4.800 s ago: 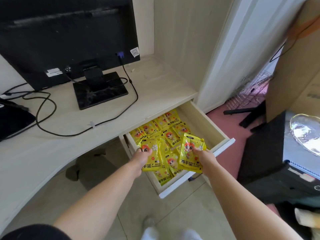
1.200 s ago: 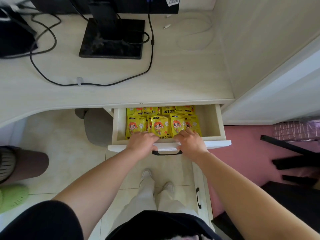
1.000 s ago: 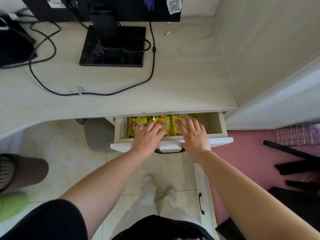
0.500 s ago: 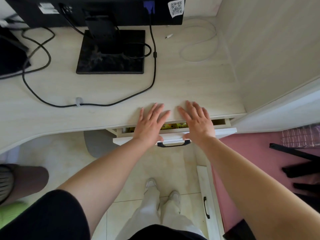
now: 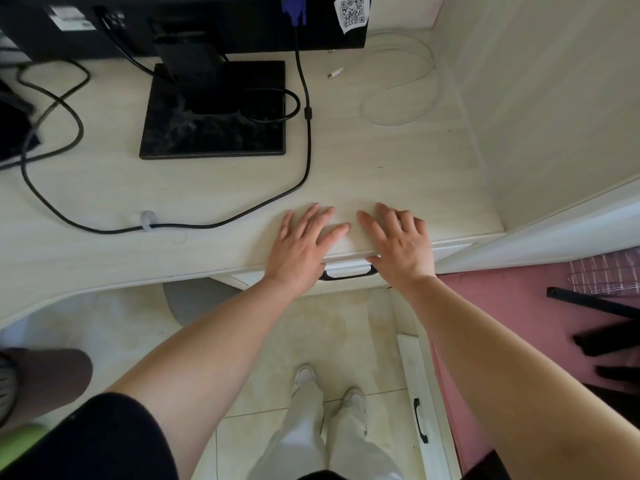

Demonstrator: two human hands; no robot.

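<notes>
The white drawer (image 5: 346, 268) under the pale desk top (image 5: 381, 174) is pushed in, and only its front strip and black handle (image 5: 348, 276) show. My left hand (image 5: 301, 247) and my right hand (image 5: 398, 244) lie side by side over the desk edge with fingers straight and spread. Their palms are against the drawer front at either end of the handle. The yellow packets inside the drawer are hidden.
A black monitor stand (image 5: 214, 109) sits on the desk with black cables (image 5: 304, 133) looping forward, and a white cable (image 5: 398, 84) lies at the right. A lower drawer front (image 5: 420, 410) with a black handle is below. My feet (image 5: 329, 389) stand on pale tiles. A wall (image 5: 554, 98) closes the right.
The drawer with the yellow packets slid fully under the desk as both hands pushed its front inward. My fingers now reach over the desk top.
</notes>
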